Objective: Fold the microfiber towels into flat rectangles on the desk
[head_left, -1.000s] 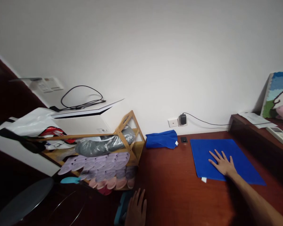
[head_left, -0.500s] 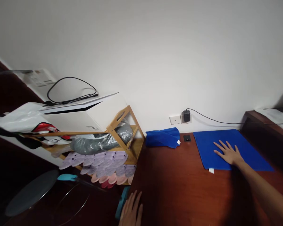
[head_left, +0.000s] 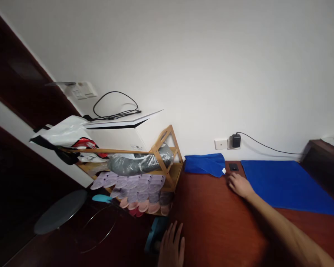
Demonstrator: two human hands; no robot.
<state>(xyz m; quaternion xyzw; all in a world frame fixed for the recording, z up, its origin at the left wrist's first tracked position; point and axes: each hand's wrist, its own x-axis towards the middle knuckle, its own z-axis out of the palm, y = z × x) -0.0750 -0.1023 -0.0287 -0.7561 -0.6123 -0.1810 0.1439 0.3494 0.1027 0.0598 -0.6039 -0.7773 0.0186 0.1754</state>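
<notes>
My right hand [head_left: 240, 186] hovers over the brown tabletop with loosely bent fingers and nothing in it. Its fingertips are close to the white tag of a folded blue cloth [head_left: 203, 164], lying against the wall. A second blue cloth [head_left: 284, 183] is spread flat to the right of that hand, beyond my forearm. At the bottom, my left hand [head_left: 172, 245] rests at the table's left edge, fingers stretched out, holding nothing.
On the left stands a wooden rack [head_left: 167, 174] with rows of purple and pink slippers [head_left: 139, 183]. It carries a white box [head_left: 119, 135] topped by a black cable. A round stool [head_left: 61, 211] is lower left. A black plug [head_left: 236, 140] sits in the wall socket.
My right hand has left the spread cloth and moved left toward the folded one, its fingers bending. The view has turned left. My left hand stays spread at the table edge.
</notes>
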